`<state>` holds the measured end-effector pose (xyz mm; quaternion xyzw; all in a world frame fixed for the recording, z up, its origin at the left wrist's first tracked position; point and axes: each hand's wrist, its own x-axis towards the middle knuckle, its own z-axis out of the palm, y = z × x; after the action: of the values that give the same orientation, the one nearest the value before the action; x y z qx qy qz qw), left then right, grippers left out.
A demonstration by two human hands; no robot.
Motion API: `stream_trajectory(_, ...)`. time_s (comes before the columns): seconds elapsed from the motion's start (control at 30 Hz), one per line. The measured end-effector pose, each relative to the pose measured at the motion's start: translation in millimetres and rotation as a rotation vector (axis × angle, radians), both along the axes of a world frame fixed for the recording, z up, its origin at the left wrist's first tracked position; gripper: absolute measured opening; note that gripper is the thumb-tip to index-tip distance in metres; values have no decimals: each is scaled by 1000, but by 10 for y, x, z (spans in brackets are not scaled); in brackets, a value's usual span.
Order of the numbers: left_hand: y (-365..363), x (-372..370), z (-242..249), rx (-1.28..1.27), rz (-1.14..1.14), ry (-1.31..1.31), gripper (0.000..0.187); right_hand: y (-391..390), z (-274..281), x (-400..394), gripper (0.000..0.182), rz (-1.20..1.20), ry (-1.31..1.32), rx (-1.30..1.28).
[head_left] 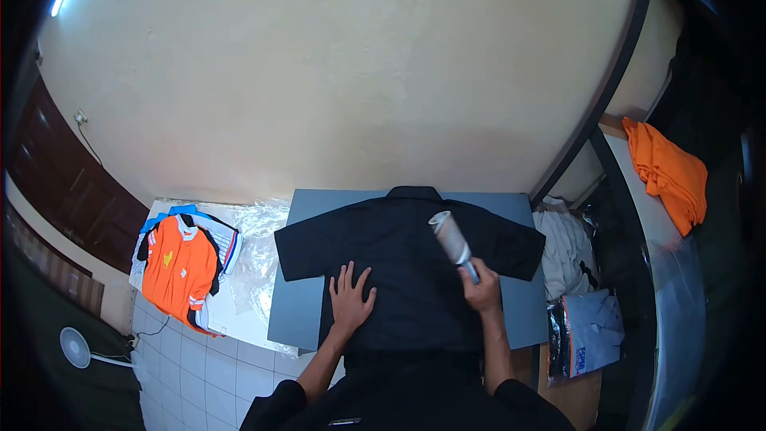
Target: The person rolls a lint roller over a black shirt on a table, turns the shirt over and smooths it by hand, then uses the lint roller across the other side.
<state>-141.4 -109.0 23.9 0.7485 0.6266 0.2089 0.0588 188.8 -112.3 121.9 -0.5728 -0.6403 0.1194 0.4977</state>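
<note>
A black short-sleeved shirt lies spread flat, collar at the far side, its sleeves stretched out left and right. My left hand rests on its lower left part with the fingers spread. In my right hand is a lint roller, the fingers wrapped round its handle. The pale roller head points up and to the left, over the right half of the shirt. Beneath the shirt is a grey-blue table top, showing along its sides.
Orange and other shirts lie piled on a white table at left, beside clear plastic wrapping. At right are grey cloth, a bagged garment and folded orange cloth on a shelf. A wall stands behind the table.
</note>
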Motion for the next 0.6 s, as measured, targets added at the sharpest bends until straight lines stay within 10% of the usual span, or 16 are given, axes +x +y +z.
stream_trajectory(0.27,395,62,120,4,43,-147,58,18,-322,-671,23,185,145,-200)
stream_trajectory(0.43,638,263,196,-7,-52,-143,58,116,-410,-642,24,-124,964,-210)
stream_trajectory(0.6,807,426,207,-23,-97,-154,59,181,-761,-116,32,-227,436,-167)
